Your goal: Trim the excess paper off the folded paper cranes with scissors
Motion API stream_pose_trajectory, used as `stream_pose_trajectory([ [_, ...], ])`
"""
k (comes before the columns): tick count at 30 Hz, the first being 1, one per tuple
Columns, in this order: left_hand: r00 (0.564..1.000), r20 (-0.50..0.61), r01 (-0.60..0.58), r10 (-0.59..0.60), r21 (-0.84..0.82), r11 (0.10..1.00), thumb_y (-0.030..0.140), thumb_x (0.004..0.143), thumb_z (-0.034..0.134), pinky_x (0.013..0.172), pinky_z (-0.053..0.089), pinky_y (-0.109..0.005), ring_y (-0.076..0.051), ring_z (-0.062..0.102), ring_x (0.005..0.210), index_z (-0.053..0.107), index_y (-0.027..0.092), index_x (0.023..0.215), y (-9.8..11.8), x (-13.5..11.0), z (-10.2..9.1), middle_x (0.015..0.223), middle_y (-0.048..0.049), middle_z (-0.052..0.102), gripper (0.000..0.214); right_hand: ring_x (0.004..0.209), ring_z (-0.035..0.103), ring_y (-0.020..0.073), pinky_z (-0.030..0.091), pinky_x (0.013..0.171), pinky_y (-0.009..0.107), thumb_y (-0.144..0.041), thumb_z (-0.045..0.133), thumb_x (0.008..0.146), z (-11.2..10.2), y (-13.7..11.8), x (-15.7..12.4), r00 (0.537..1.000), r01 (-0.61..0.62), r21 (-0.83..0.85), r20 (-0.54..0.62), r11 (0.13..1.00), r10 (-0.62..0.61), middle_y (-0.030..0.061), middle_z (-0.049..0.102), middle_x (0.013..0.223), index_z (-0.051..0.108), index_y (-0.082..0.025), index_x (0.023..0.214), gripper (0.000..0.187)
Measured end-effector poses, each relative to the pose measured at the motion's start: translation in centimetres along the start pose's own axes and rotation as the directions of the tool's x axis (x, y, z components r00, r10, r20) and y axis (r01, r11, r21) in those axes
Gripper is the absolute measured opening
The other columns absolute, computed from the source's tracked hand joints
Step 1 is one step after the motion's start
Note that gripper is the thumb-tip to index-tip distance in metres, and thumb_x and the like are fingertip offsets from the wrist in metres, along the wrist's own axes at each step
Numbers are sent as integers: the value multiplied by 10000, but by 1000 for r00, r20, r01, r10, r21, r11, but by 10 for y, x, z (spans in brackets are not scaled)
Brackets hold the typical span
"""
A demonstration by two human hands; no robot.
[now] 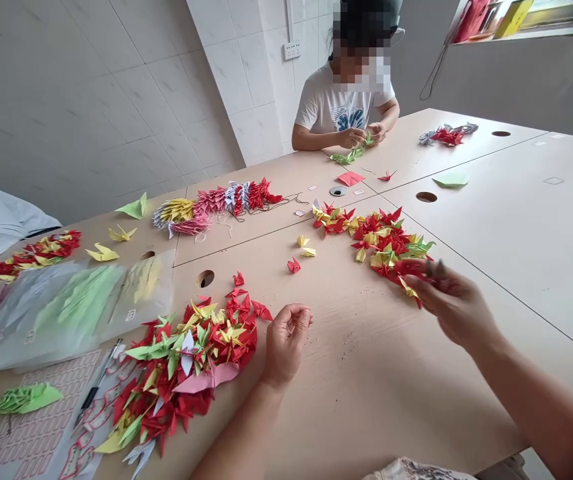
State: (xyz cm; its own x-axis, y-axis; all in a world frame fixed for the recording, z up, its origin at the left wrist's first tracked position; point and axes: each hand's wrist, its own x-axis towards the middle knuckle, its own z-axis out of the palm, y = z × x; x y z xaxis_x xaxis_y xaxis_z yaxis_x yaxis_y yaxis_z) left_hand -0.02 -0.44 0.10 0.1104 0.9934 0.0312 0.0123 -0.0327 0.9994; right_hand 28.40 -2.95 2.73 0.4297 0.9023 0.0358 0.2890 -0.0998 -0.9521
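Observation:
My left hand (286,340) rests on the table beside a pile of red, yellow and green paper cranes (186,367); its fingers are curled in, and a fine thread may run from them, but I cannot make it out. My right hand (449,300) reaches into a second pile of red and yellow cranes (386,243), fingers pinched on a red and yellow crane (409,283) at its near edge. The fingertips are blurred.
A strung garland of cranes (216,203) lies further back. Plastic bags of paper (66,307), sticker sheets (36,427) and a pen (94,390) lie at left. Across the table a person in a white shirt (341,107) folds green paper. Cable holes (205,278) dot the table.

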Motion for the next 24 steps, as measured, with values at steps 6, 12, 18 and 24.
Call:
stream_pose_trajectory([
  [6, 1000, -10, -8, 8, 30, 1000, 519, 914, 707, 782, 578, -315, -193, 706, 802, 726, 182, 920, -1, 0, -2, 825, -64, 747, 337, 994, 693, 208, 610, 855, 404, -369, 663, 1002, 51, 3, 26, 966, 100, -75, 246, 992, -79, 78, 696, 1209, 677, -186, 1210, 277],
  [12, 1000, -17, -16, 18, 65, 998, 466, 957, 663, 770, 574, -292, -178, 687, 806, 718, 178, 934, -3, -1, -5, 820, -52, 725, 295, 958, 702, 213, 614, 817, 392, -391, 668, 997, 52, 22, 42, 966, 31, -74, 257, 997, -11, 62, 704, 1153, 679, -160, 1180, 295],
  [18, 1000, -17, -17, 19, 114, 993, 401, 988, 634, 818, 576, -297, -189, 710, 861, 726, 185, 972, -3, -6, -8, 880, -65, 752, 236, 1045, 694, 227, 603, 896, 435, -386, 663, 1001, 88, 15, 20, 909, -24, 95, 416, 995, -18, 87, 694, 1241, 675, -181, 1220, 300],
  [24, 999, -26, -43, 48, 153, 987, 361, 994, 626, 825, 559, -285, -183, 702, 866, 732, 202, 977, -1, -10, -8, 895, -55, 747, 192, 1052, 694, 236, 600, 899, 450, -402, 656, 1003, 132, 1, -1, 841, -88, 196, 540, 977, -32, 89, 690, 1239, 660, -169, 1247, 337],
])
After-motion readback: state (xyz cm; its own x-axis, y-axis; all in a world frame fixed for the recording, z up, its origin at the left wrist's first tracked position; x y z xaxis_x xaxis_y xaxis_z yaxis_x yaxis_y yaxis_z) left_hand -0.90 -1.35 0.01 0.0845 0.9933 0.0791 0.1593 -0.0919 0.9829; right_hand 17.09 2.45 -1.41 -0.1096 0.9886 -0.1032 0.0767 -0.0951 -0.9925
